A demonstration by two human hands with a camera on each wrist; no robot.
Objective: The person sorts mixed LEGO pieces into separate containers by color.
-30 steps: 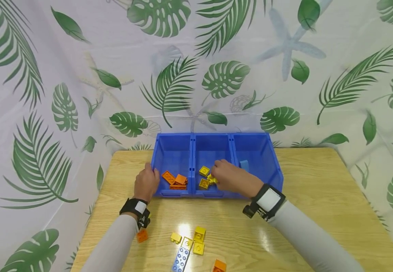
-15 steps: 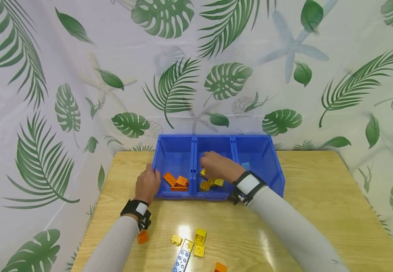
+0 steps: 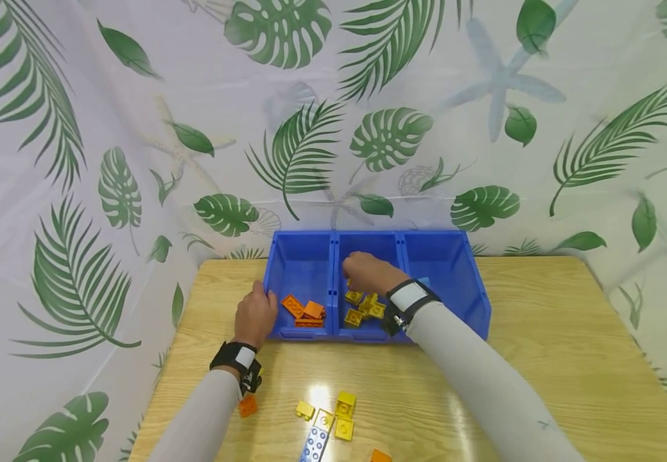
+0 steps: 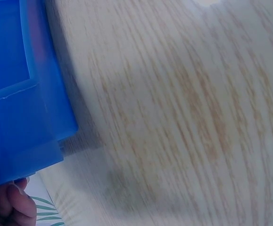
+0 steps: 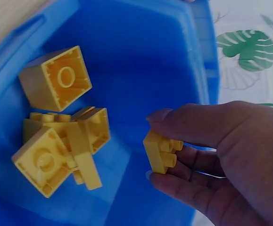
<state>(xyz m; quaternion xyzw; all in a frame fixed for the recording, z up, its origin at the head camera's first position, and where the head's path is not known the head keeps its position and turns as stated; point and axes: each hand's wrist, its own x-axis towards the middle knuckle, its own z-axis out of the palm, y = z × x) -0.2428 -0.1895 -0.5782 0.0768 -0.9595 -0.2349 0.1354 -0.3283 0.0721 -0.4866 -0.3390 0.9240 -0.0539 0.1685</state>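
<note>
A blue three-compartment bin (image 3: 333, 292) stands at the back of the table. My left hand (image 3: 255, 314) grips its left wall; in the left wrist view curled fingers (image 4: 18, 200) show at the edge of the bin. Over the middle compartment is my right hand (image 3: 370, 273). Thumb and fingers of that hand pinch a small yellow toy brick (image 5: 161, 150), its studs turned toward the palm. Several more yellow bricks (image 5: 56, 77) lie in a heap near the front of this compartment, some with hollow undersides showing.
Orange bricks (image 3: 309, 313) lie in the left compartment, and a light-blue piece (image 3: 424, 281) shows in the right one. On the table (image 3: 541, 359) in front are yellow bricks (image 3: 345, 428), a light-blue studded brick (image 3: 314, 444) and orange bricks (image 3: 248, 405). A leaf-patterned cloth (image 3: 391, 141) hangs behind.
My right hand has moved left and back from the yellow heap, uncovering more of its bricks. The left hand stays at the bin's left wall, and the head view has shifted slightly.
</note>
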